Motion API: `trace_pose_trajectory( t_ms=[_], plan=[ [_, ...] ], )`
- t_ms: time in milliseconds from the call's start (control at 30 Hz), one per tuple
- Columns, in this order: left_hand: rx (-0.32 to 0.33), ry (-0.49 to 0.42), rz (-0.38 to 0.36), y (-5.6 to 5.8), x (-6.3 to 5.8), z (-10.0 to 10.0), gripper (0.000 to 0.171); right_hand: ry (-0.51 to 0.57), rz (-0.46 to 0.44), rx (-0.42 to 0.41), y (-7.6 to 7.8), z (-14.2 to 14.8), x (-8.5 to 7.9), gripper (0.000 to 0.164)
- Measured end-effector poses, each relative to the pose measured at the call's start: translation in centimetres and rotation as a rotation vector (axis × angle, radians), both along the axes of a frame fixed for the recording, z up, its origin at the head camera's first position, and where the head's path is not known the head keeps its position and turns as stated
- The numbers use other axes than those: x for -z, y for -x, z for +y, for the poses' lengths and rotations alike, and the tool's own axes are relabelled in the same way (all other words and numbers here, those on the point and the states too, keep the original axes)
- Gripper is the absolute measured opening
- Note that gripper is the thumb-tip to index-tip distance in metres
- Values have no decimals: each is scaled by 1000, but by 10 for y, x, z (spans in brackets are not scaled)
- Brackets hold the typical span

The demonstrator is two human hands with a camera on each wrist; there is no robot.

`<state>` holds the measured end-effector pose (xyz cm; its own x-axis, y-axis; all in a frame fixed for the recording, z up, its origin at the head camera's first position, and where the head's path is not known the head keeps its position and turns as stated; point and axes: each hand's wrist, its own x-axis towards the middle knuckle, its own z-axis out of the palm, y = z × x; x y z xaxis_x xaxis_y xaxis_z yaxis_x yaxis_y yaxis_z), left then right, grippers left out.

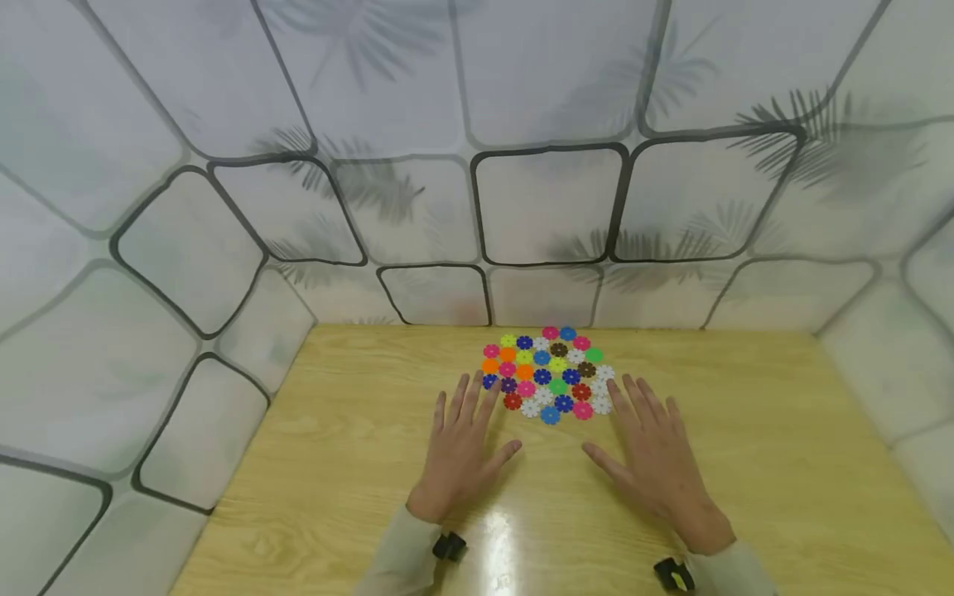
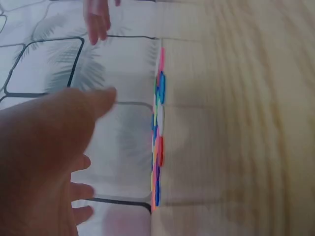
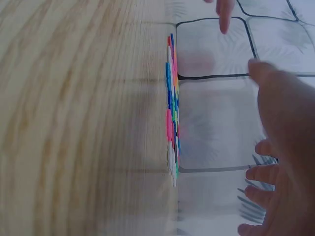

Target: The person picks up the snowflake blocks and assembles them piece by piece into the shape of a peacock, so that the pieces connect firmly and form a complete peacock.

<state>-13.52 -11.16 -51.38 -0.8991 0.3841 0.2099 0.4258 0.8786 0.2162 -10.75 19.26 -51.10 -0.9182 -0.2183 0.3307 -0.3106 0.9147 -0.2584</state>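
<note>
A flat patch of small notched plastic discs [image 1: 542, 377] in many colours lies on the table, its pieces side by side. In both wrist views the discs [image 2: 158, 123] appear edge-on as a thin coloured strip. My left hand [image 1: 460, 451] is held at the near left of the patch, fingers spread and straight, with nothing in it. On the other side my right hand [image 1: 656, 459] mirrors it near the white discs [image 1: 601, 404], its fingers extended and holding nothing. The wrist views show both hands raised above the tabletop.
The wooden table [image 1: 335, 463] runs back to a wall [image 1: 551, 207] covered in a stone-and-leaf pattern, which also rises at the left and right sides. A small black device [image 1: 450, 546] is on the left wrist, and another black device [image 1: 674, 574] is on the right.
</note>
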Motion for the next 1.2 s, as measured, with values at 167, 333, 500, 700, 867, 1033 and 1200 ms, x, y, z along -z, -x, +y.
trace_pose_trajectory(
  t_ms=[167,333,500,700,867,1033,1200],
  plan=[
    [77,-111,-90,16,3,4,71,13,5,9,10,-3,0,83],
    [76,-59,-88,37,11,9,49,56,-13,11,25,-5,7,55],
    [47,-12,-76,50,12,17,34,44,-93,-6,36,-8,14,49],
    [33,32,-75,55,7,26,29,-14,-157,-3,41,-11,18,49],
    [19,43,-73,58,9,26,28,-3,-170,-1,43,-13,19,46],
    [28,-22,-124,59,7,24,23,15,-184,7,46,-14,21,39],
    [51,-84,-209,62,7,22,23,40,-209,24,49,-15,22,36]
  ],
)
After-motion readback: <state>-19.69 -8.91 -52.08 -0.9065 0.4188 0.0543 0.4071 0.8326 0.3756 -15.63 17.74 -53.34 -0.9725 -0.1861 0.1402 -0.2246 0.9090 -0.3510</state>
